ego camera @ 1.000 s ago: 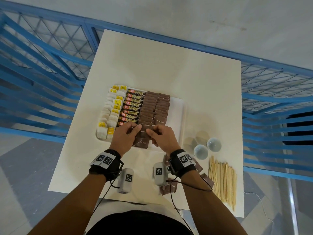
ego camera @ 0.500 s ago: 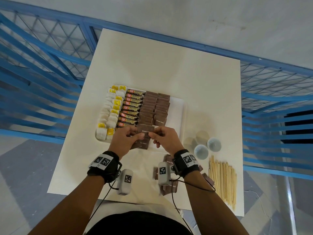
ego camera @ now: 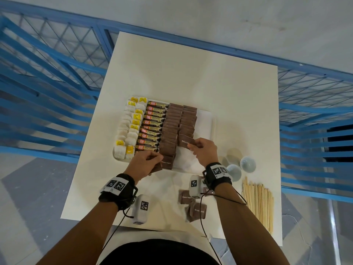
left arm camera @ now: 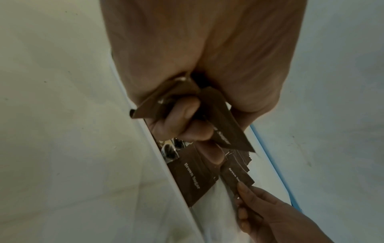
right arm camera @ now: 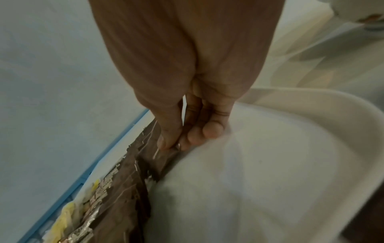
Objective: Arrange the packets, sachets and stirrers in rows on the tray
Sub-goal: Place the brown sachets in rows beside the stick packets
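A white tray (ego camera: pixel 206 121) holds a row of white and yellow sachets (ego camera: pixel 131 129), a row of granules packets (ego camera: pixel 152 127) and two rows of brown sugar sachets (ego camera: pixel 179 121). My left hand (ego camera: pixel 155 159) grips a small bunch of brown sachets (left arm camera: pixel 220 120) at the tray's near edge, beside the last sachet (ego camera: pixel 168 161) of the left brown row. My right hand (ego camera: pixel 192 146) pinches a single brown sachet (ego camera: pixel 185 141) at the near end of the right brown row. In the right wrist view thumb and fingers (right arm camera: pixel 166 143) pinch that sachet's edge.
Loose brown sachets (ego camera: pixel 196 209) lie on the table near its front edge. A bundle of wooden stirrers (ego camera: pixel 257 201) lies at the front right, with two small white bowls (ego camera: pixel 247 163) beyond it. Blue railings surround the table. The tray's right part (right arm camera: pixel 270 164) is bare.
The hands were together over the tray's near edge with the sachets. My right hand has drawn one sachet away to the right brown row; my left hand keeps the rest.
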`<control>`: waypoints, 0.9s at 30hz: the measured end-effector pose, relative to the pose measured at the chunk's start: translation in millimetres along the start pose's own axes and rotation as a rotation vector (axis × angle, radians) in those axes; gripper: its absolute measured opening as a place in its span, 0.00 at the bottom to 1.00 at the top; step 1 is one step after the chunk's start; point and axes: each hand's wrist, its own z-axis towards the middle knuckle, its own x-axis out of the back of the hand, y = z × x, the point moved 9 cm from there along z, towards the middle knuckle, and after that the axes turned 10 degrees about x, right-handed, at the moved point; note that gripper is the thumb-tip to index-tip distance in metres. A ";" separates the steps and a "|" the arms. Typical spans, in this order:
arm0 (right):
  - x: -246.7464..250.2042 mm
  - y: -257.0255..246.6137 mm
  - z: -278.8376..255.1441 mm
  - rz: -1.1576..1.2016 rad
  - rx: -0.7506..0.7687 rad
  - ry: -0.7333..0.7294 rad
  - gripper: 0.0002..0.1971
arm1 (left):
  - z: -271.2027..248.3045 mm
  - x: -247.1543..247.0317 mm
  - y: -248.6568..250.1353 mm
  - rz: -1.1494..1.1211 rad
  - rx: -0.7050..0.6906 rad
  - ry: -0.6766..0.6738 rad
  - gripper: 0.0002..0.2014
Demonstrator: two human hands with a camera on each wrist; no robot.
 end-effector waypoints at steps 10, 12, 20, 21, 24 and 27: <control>-1.7 -6.6 5.8 -0.148 -0.011 0.082 0.08 | -3.3 -4.7 -9.4 -0.241 0.143 -0.169 0.14; -0.6 -6.9 5.5 -0.164 -0.017 0.106 0.10 | -3.2 -3.8 -9.9 -0.220 0.147 -0.159 0.14; 1.0 -6.5 1.3 -0.182 -0.026 0.140 0.14 | -5.4 1.8 -12.2 -0.189 0.155 -0.133 0.11; 1.1 -6.3 0.4 -0.169 -0.029 0.143 0.13 | -4.8 2.3 -12.5 -0.193 0.145 -0.132 0.10; 4.3 -5.7 -6.6 -0.121 -0.044 0.177 0.13 | -2.9 5.5 -12.8 -0.233 0.101 -0.120 0.08; 8.4 -10.9 -20.5 -0.100 -0.031 0.210 0.12 | -4.0 8.9 -9.1 -0.269 0.062 -0.094 0.06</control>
